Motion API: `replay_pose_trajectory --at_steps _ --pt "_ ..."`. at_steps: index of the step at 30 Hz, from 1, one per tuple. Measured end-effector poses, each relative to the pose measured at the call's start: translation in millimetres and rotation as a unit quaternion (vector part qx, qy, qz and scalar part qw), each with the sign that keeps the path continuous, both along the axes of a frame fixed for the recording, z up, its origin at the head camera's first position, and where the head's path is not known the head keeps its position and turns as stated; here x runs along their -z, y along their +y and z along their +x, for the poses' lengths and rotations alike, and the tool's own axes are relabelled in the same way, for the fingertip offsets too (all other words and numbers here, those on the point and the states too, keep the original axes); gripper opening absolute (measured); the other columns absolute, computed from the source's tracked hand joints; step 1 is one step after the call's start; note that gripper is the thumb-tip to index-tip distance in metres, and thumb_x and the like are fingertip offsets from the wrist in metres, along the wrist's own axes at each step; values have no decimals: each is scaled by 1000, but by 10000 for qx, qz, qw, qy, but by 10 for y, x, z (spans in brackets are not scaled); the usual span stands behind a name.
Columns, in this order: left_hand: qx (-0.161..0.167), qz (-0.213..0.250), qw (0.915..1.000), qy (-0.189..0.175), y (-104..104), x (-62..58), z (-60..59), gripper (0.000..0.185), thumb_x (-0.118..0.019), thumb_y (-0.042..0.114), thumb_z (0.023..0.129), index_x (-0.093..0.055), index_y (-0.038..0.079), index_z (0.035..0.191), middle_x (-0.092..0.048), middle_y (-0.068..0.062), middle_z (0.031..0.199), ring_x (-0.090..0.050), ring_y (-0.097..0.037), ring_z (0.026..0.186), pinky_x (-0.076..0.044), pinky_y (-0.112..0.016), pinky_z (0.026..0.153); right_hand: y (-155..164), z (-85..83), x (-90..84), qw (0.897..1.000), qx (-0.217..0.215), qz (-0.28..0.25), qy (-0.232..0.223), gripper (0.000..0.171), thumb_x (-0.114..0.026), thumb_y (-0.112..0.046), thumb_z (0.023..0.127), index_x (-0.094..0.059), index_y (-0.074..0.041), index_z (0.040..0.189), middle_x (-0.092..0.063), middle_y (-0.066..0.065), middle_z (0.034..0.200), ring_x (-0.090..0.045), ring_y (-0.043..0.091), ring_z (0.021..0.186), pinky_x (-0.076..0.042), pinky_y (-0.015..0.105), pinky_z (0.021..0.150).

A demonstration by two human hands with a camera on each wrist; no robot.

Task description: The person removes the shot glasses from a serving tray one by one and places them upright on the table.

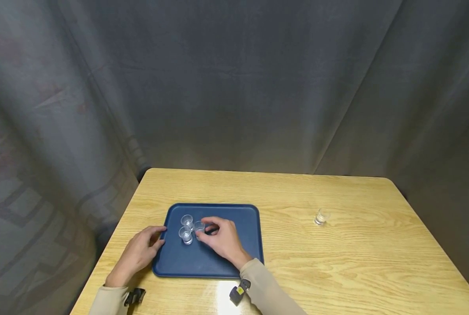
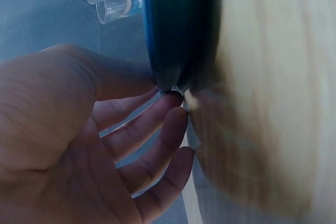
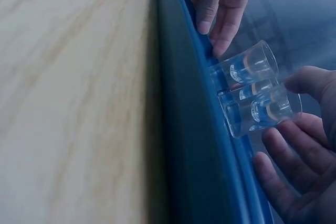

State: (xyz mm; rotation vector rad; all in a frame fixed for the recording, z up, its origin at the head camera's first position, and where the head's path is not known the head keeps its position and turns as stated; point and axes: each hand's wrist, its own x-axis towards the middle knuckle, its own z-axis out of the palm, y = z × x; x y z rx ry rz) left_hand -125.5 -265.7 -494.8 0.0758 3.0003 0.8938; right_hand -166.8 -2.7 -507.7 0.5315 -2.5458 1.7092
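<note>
Three small clear shot glasses stand close together on a blue tray (image 1: pixel 218 265). My right hand (image 1: pixel 223 239) pinches the rightmost shot glass (image 1: pixel 199 226) by its rim between thumb and fingers. Just left of it are the back shot glass (image 1: pixel 187 221) and the front shot glass (image 1: pixel 185 235). My left hand (image 1: pixel 139 251) grips the tray's left edge, thumb at the rim and fingertips against its side, as the left wrist view shows. From the right wrist, the held shot glass (image 3: pixel 260 111) overlaps the others, partly hiding one.
Another clear shot glass (image 1: pixel 321 217) stands on the wooden table (image 1: pixel 360 262), well to the right of the tray. Grey curtains (image 1: pixel 234 87) hang behind the table and along its sides.
</note>
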Motion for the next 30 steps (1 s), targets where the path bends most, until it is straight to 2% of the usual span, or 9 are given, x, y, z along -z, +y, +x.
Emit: replay_pose_trajectory --at_steps 9,20,30 --pt "10 15 10000 -6 -20 13 -5 37 -71 9 100 -69 2 136 -70 -23 133 -68 -41 119 -53 -62 102 136 11 4 9996 203 -93 -187 34 -88 -26 88 -81 -15 119 -82 2 109 -77 15 90 -61 21 77" --pt "9 -69 10000 8 6 2 -2 37 -71 9 100 -69 1 136 -71 -22 129 -68 -36 111 -54 -60 98 391 32 -47 9992 340 -181 -143 31 -87 -24 89 -81 -16 118 -81 -1 105 -77 17 91 -61 22 79" --pt "40 -74 9999 91 4 13 -13 36 -71 9 99 -70 1 135 -70 -24 133 -67 -43 121 -52 -63 103 621 74 -114 9978 574 -331 -65 29 -88 -18 88 -82 -14 115 -81 0 100 -76 15 88 -63 24 78"
